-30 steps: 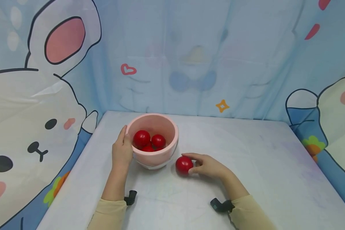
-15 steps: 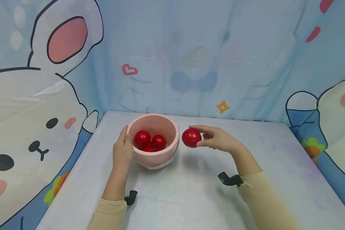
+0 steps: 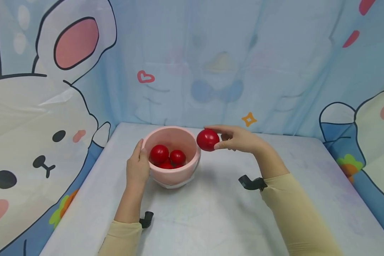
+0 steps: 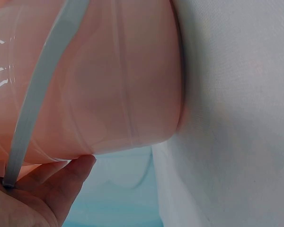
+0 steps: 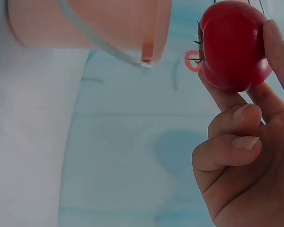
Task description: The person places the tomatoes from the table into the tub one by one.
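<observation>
A pink bucket [image 3: 176, 173] with a pale handle [image 4: 38, 90] stands upright on the table, several red tomatoes [image 3: 159, 154] lying inside. My left hand [image 3: 138, 168] rests against its left side, fingers fairly straight along the outer wall near the rim. To the right of the rim, my right hand [image 3: 238, 139] pinches another tomato [image 3: 208, 139] between thumb and fingers, raised off the table. In the right wrist view, this tomato [image 5: 234, 45] shows its green stem end towards the bucket, and two fingers [image 5: 227, 153] curl below it without touching it.
The white table [image 3: 192, 220] reaches back to a blue curtain [image 3: 275, 71] printed with cartoon figures. A black wrist mount [image 3: 252, 182] sticks out from the right sleeve, another mount [image 3: 146, 219] from the left.
My right hand has picked the tomato up from the table in front of the bucket and carried it up and back to beside the rim. The left hand stays at the bucket.
</observation>
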A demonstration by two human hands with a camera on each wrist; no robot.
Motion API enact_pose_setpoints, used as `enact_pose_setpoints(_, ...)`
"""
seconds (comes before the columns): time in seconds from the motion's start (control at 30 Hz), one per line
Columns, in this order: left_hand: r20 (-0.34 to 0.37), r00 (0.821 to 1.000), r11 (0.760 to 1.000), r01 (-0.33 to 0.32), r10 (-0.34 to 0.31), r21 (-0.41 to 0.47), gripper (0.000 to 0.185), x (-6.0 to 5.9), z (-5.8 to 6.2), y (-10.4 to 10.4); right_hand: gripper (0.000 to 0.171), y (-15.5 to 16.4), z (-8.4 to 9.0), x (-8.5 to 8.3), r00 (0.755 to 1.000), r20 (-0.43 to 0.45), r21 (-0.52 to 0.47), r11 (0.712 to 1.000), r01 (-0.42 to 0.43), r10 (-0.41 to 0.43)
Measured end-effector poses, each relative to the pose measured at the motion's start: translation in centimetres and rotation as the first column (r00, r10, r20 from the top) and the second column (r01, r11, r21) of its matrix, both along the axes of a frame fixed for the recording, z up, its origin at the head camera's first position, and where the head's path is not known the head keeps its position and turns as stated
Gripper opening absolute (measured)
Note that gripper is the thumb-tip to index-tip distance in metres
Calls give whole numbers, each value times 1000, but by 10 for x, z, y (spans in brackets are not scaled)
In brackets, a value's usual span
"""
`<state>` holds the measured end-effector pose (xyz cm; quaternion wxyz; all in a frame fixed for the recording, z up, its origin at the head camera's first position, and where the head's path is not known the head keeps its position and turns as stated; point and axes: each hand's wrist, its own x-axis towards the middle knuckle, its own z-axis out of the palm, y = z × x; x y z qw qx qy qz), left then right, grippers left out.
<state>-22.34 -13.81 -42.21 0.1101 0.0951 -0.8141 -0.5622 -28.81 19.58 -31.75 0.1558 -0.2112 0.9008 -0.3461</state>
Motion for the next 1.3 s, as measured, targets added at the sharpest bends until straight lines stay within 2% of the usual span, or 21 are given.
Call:
enact_pose_setpoints(0.3,11,1000,1000,-7,7,17,51,-1,-1,1,66,-44,12,-26,994,27,1,994,-105,105)
enact_pose_setpoints(0.53,21,1000,1000,-3,3,23,50,-1,-3,1,60,-80,19,-46,983,26,58,982,-181,180)
enact_pose_setpoints(0.73,17,1000,1000,0,0,17,51,-1,-2,1,56,-105,21,-59,974,33,67,972,-225,223)
enact_pose_setpoints(1.0,30,1000,1000,4,-4,24,53,-1,-3,2,56,-133,20,-68,959,101,116,955,-274,263)
enact_pose_setpoints(1.3,26,1000,1000,16,-17,23,53,0,-1,8,55,-148,11,-74,937,200,223,919,-327,285)
